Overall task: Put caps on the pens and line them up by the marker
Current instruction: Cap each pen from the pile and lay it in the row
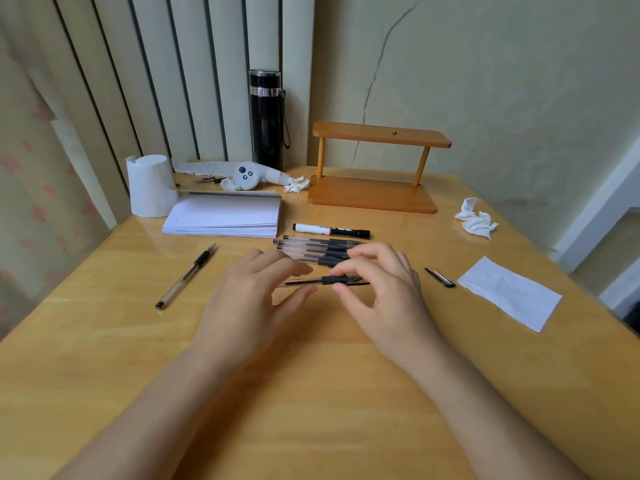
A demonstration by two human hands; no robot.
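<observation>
Capping step in hand. Left hand (256, 289) and right hand (377, 282) fingers pinch one pen (327, 280) above the bench (311, 375), just near of the row (318, 251) by the marker (331, 230). Next, I judge: seat cap, lay alongside. Uncapped pen (185, 277) and loose cap (440, 277) remain.

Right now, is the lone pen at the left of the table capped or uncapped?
Uncapped. The lone pen lies flat with its bare metal tip exposed at the far end, pointing toward the notebook; no cap beside it.

1. We have one view only — a wide-angle camera worn on the head.
2. We look forward and down across the wooden table (104, 358), close over its near edge.
3. The wall (519, 81) behind closes our view.
</observation>
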